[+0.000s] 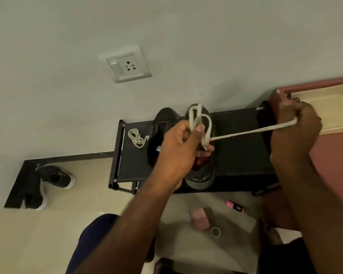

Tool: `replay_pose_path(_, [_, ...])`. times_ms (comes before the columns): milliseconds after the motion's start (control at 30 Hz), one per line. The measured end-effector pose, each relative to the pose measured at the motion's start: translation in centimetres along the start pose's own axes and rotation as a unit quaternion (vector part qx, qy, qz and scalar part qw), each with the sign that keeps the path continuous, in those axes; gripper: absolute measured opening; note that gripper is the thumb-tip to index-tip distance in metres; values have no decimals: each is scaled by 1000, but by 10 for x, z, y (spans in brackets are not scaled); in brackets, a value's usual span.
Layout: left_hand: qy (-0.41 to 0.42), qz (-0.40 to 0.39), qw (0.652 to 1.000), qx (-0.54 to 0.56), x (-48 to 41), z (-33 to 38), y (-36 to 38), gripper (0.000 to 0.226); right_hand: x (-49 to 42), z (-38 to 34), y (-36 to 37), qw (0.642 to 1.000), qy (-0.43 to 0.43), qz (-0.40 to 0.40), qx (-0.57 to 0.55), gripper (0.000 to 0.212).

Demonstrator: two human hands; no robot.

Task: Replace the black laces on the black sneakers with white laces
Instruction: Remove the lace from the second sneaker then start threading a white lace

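White lace (pixel 251 131) half uncoiled: left hand (pixel 178 144) grip pinches the loops, right hand (pixel 300 125) grip clamped on the taut end; black sneakers (pixel 201 175) look unthreaded, second lace (pixel 136 137) coiled on shoe rack (pixel 242 155)

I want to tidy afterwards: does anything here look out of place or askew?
Yes. Left of the shoe rack, two dark shoes lie tumbled on the floor. In front of the rack, pink items and a tape roll lie scattered.

The black rack (pixel 240 155) holds a coiled white lace (pixel 136 137) beside two black sneakers (pixel 165 118).
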State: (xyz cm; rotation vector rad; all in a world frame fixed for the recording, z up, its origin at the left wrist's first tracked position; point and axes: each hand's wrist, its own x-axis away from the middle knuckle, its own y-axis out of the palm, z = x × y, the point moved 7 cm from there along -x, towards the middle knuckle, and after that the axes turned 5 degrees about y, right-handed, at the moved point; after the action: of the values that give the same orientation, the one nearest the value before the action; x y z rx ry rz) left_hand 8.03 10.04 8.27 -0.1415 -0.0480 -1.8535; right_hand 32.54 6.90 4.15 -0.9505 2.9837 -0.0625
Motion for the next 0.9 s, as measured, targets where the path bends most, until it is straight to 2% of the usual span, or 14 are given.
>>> replay_pose_path(33, [-20, 11, 999, -28, -4, -13, -3, 14, 2, 1, 10, 996, -4, -35, 80, 19])
replay_pose_path(100, [-53, 28, 996, -70, -11, -37, -5, 10, 13, 20, 41, 959, 6, -193, 208, 16])
replay_pose_path(167, [-63, 26, 993, -95, -17, -52, -4, 8, 30, 34, 65, 911, -14, -314, 268, 12])
replay_pose_path(233, [-48, 11, 991, -123, -23, -55, 0, 8, 46, 36, 79, 882, -43, -374, 283, 6])
replay_pose_path(333, [-23, -8, 992, -127, -29, -51, 6, 13, 51, 36, 88, 885, -30, -385, 260, 15])
replay_pose_path(467, [-53, -3, 995, -85, -31, -59, 4, 18, 38, 49, 76, 882, 9, -313, 351, 57])
replay_pose_path(533, [-72, -6, 995, -68, -31, -64, 2, 20, 30, 38, 65, 909, -6, -233, 345, 56])
replay_pose_path(600, [-87, -7, 995, -42, -33, -66, 1, 21, 29, 23, 60, 952, -28, -191, 238, 44])
replay_pose_path(633, [-92, -8, 995, -33, -33, -67, 1, 20, 31, 17, 61, 962, -31, -197, 184, 39])
replay_pose_path(700, [-97, -19, 995, -22, -35, -67, 1, 20, 37, 9, 67, 960, -49, -241, 136, 32])
replay_pose_path(800, [-111, -26, 993, 20, -37, -70, 1, 21, 49, 19, 84, 917, -10, -375, 139, 30])
replay_pose_path(900, [-133, 2, 989, 72, -39, -74, -3, 22, 57, 31, 92, 880, 24, -452, 144, 34])
